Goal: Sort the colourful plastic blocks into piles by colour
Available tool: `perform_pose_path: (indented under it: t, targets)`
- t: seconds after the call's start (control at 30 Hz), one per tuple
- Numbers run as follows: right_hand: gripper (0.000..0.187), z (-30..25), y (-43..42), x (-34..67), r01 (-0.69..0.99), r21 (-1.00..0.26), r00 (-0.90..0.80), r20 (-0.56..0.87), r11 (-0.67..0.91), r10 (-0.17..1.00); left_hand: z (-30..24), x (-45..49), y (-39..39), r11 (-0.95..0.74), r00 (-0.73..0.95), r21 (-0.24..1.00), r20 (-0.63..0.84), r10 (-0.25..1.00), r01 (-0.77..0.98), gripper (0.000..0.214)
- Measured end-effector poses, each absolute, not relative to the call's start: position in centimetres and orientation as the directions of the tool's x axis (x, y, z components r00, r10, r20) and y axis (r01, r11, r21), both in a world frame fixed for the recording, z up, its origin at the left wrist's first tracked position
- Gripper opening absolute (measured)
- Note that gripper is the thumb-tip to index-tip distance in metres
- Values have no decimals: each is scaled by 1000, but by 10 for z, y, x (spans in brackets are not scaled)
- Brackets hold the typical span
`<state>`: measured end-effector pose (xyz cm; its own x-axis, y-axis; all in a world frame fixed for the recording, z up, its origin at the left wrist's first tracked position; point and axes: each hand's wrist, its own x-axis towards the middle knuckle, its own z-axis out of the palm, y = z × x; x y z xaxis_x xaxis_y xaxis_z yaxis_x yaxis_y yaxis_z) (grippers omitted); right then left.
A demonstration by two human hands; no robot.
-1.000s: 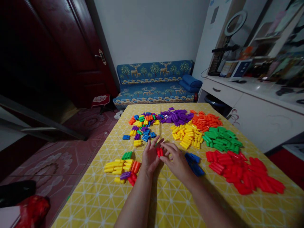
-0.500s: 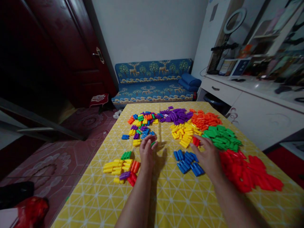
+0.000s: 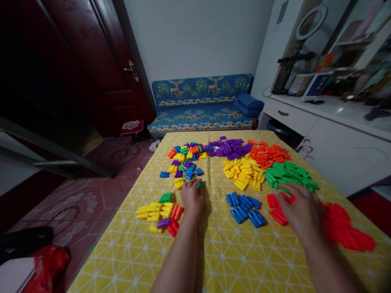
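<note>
Small plastic pieces lie sorted by colour on a yellow patterned tablecloth [image 3: 220,252]. My left hand [image 3: 192,198] rests on the cloth with curled fingers, its fingertips pinching a green piece [image 3: 200,185] beside a mixed heap [image 3: 185,160]. My right hand [image 3: 301,209] lies over the left end of the red pile [image 3: 345,228]. Its thumb and fingers are closed on a red piece [image 3: 288,198] that touches the pile. A blue group [image 3: 244,205] sits between my hands.
Yellow [image 3: 244,173], green [image 3: 290,175], orange [image 3: 269,154] and purple [image 3: 230,147] piles fill the far half of the table. A small mixed cluster [image 3: 159,213] lies left of my left wrist. White cabinets [image 3: 336,134] stand at the right, a blue sofa [image 3: 201,106] behind the table.
My hands were together at the centre holding a red piece. The right hand has carried it rightwards to the red pile. The left hand moved slightly forward onto a green piece.
</note>
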<state>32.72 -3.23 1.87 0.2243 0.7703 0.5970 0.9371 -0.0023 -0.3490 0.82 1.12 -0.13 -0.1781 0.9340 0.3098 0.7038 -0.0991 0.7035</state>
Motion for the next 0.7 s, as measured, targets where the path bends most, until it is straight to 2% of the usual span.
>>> perform_pose_path:
  t: [0.07,0.17,0.23,0.3,0.43,0.57,0.63,0.7]
  targets:
    - [30,27,-28,295,891,-422,156,632,169,759,-4,10,13,-141,-176,753,324,930,643,30]
    - [27,32,-23,245,723,-601,78,562,341,823,-6,12,16,-201,-234,896,310,921,396,26]
    - [32,30,-21,216,592,-721,25,462,359,887,-5,15,17,-223,-218,953,267,939,206,26]
    - [40,26,-21,193,503,-795,-19,383,339,924,-1,19,14,-216,-128,975,221,967,56,27]
    - [40,19,-22,168,452,-821,-59,362,348,930,8,30,3,-113,94,982,128,987,-151,30]
    - [27,16,-20,171,430,-830,-38,376,355,926,11,35,0,-61,146,983,87,985,-174,36]
    - [27,16,-12,190,443,-838,58,380,317,923,10,34,3,-77,81,988,88,993,-132,38]
    - [34,17,2,222,482,-840,218,390,248,895,8,31,7,-107,-48,990,103,994,-92,38]
